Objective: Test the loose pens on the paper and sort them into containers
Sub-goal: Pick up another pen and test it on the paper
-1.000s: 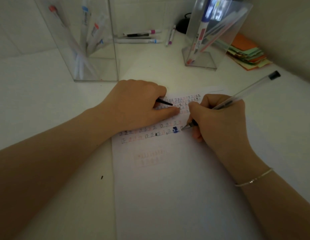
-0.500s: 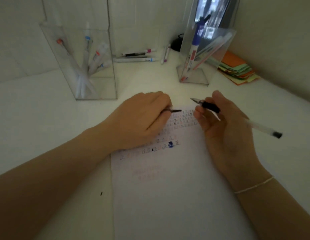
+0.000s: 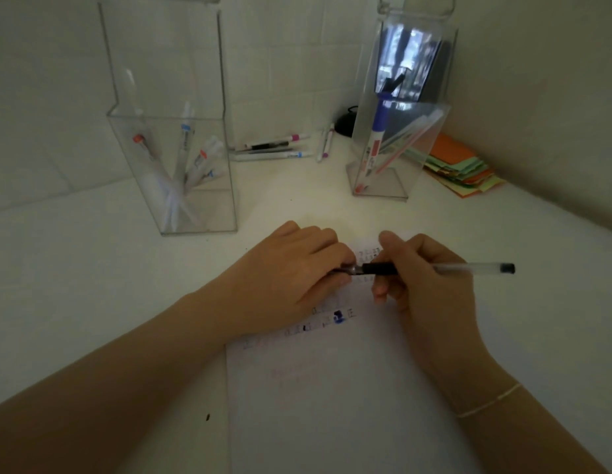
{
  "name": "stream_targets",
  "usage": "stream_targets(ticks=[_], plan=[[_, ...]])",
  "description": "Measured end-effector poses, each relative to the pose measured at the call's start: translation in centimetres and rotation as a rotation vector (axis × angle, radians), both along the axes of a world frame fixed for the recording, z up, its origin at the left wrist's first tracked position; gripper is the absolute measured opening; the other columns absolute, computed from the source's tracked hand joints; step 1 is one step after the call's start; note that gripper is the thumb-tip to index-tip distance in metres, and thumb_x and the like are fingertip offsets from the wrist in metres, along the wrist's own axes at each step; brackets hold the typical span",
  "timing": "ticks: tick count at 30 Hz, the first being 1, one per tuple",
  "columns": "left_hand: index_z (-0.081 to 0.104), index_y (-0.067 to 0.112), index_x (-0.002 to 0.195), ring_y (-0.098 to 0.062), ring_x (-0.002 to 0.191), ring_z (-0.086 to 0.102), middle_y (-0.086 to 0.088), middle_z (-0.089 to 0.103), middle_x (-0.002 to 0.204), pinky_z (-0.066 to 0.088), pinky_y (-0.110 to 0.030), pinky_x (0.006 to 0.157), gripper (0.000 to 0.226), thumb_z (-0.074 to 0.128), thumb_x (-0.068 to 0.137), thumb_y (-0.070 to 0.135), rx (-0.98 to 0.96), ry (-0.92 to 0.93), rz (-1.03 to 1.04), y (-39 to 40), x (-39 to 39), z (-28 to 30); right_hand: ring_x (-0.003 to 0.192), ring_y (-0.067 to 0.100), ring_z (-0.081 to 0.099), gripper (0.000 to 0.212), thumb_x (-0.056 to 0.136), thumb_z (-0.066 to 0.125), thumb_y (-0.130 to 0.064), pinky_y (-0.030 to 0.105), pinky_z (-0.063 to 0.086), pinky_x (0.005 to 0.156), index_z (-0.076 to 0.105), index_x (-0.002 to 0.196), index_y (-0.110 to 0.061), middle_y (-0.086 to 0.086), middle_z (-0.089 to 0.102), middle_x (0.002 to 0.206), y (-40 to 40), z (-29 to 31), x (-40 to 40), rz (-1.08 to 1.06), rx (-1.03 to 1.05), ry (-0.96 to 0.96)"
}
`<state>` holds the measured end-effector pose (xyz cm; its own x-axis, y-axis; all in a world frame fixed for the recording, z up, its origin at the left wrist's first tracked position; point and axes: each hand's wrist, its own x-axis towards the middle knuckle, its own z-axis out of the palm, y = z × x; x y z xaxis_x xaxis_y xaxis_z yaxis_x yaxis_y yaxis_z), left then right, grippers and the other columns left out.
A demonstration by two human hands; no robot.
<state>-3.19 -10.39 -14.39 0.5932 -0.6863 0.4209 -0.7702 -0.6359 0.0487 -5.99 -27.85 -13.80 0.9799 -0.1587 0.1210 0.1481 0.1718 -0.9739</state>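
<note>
At the centre of the view, your left hand [image 3: 291, 278] curls over the top of the paper [image 3: 332, 405], and its fingers hide whatever small dark piece they pinch; you can see only a sliver of it at the fingertips, so what it is cannot be told. Your right hand [image 3: 421, 278] grips the clear pen [image 3: 441, 268] by its black grip, tip pointing toward 9 o'clock and meeting the left fingertips, the black end sticking out toward 3 o'clock. The rows of test marks are partly covered by both hands and too faint to read, save one blue blot [image 3: 337, 316]. At 11 o'clock stands the left container [image 3: 174, 131] with several pens; at 1 o'clock the right container [image 3: 397, 131] holds a blue marker. Loose pens [image 3: 274, 148] lie between them at 12 o'clock, coloured notes [image 3: 462, 165] at 2 o'clock. The paper runs off the bottom edge.
</note>
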Motion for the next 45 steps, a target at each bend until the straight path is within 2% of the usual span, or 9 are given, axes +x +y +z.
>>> stream_targets(ticks=[4, 8, 17, 21, 24, 29, 33, 39, 45], plan=[[0.054, 0.021, 0.109, -0.010, 0.072, 0.048, 0.006, 0.054, 0.085, 0.036, -0.029, 0.070, 0.028, 0.031, 0.098, 0.032, -0.034, 0.083, -0.021, 0.0, -0.1, 0.1, 0.041, 0.018, 0.052, 0.025, 0.070, 0.072, -0.026, 0.021, 0.045, 0.049, 0.063, 0.066, -0.003, 0.013, 0.060, 0.050, -0.3, 0.1, -0.2, 0.082, -0.089, 0.012], [0.055, 0.024, 0.100, -0.005, 0.072, 0.051, 0.012, 0.054, 0.080, 0.040, -0.020, 0.066, 0.021, 0.036, 0.097, 0.031, -0.393, 0.433, -0.025, -0.3, -0.5, 0.4, 0.051, 0.024, 0.063, 0.036, 0.075, 0.061, -0.036, 0.029, 0.054, 0.053, 0.070, 0.065, -0.002, 0.020, 0.068, 0.070, -0.2, 0.6, 0.0, 0.221, 0.293, 0.088], [0.057, 0.017, 0.061, -0.009, 0.050, 0.037, -0.007, 0.041, 0.054, 0.031, -0.020, 0.052, 0.043, 0.042, 0.087, 0.048, -0.821, 0.699, 0.140, -2.4, -1.5, 1.6, 0.037, 0.014, 0.038, 0.027, 0.094, 0.041, -0.020, 0.020, 0.031, 0.039, 0.056, 0.076, -0.006, 0.016, 0.048, 0.047, 1.0, 0.7, -1.4, 0.139, -0.290, -0.220], [0.053, 0.016, 0.059, -0.014, 0.054, 0.039, -0.010, 0.042, 0.059, 0.035, -0.018, 0.051, 0.035, 0.050, 0.094, 0.018, -1.051, 0.809, 0.163, -1.9, -0.9, 1.9, 0.071, 0.026, 0.065, 0.006, 0.093, 0.052, -0.002, 0.018, 0.050, 0.058, 0.051, 0.096, -0.008, 0.027, 0.064, 0.090, 2.1, 0.7, -1.6, 0.387, -0.385, -0.057], [0.048, 0.007, 0.079, -0.015, 0.053, 0.040, -0.008, 0.042, 0.059, 0.035, -0.022, 0.052, 0.018, 0.048, 0.095, 0.016, -1.163, 0.834, 0.194, -1.3, -0.3, 2.3, 0.083, 0.017, 0.069, 0.027, 0.092, 0.042, 0.011, 0.017, 0.053, 0.071, 0.059, 0.113, 0.007, 0.031, 0.063, 0.104, 0.9, 2.4, 0.1, 0.484, -0.219, 0.048], [0.043, 0.009, 0.082, -0.007, 0.046, 0.029, 0.008, 0.031, 0.051, 0.029, -0.017, 0.045, 0.015, 0.044, 0.096, 0.011, -1.187, 0.716, 0.206, -0.1, 0.7, 2.8, 0.089, 0.032, 0.069, 0.032, 0.093, 0.047, -0.020, 0.035, 0.057, 0.077, 0.062, 0.114, -0.003, 0.022, 0.070, 0.102, -0.9, 7.3, 1.7, 0.690, -0.155, 0.213], [0.047, 0.020, 0.084, -0.008, 0.057, 0.042, 0.005, 0.044, 0.062, 0.039, -0.019, 0.054, 0.011, 0.051, 0.093, 0.016, -1.032, 0.483, 0.222, 0.6, 0.8, 3.1, 0.075, 0.028, 0.067, 0.026, 0.091, 0.056, -0.014, 0.036, 0.058, 0.070, 0.054, 0.117, -0.009, 0.020, 0.071, 0.097, 1.1, 9.2, 2.4, 0.767, -0.395, 0.353], [0.040, 0.030, 0.108, -0.010, 0.064, 0.065, -0.002, 0.061, 0.071, 0.049, -0.017, 0.061, 0.045, 0.059, 0.071, 0.046, -1.184, 0.471, 0.192, 0.1, 0.2, 3.5, 0.066, 0.027, 0.068, 0.011, 0.093, 0.052, -0.006, 0.042, 0.060, 0.071, 0.056, 0.099, -0.014, 0.014, 0.068, 0.083, 3.3, 13.2, 3.5, 0.620, -0.838, 0.223], [0.040, 0.039, 0.111, -0.004, 0.084, 0.058, 0.011, 0.058, 0.088, 0.045, -0.015, 0.073, 0.039, 0.056, 0.079, 0.056, -0.768, 0.461, 0.246, 0.2, 0.4, 0.5, 0.073, 0.013, 0.056, 0.021, 0.084, 0.064, -0.009, 0.017, 0.046, 0.061, 0.046, 0.084, -0.020, 0.002, 0.055, 0.085, -1.3, 20.3, 11.5, -0.243, -0.715, -0.297]])
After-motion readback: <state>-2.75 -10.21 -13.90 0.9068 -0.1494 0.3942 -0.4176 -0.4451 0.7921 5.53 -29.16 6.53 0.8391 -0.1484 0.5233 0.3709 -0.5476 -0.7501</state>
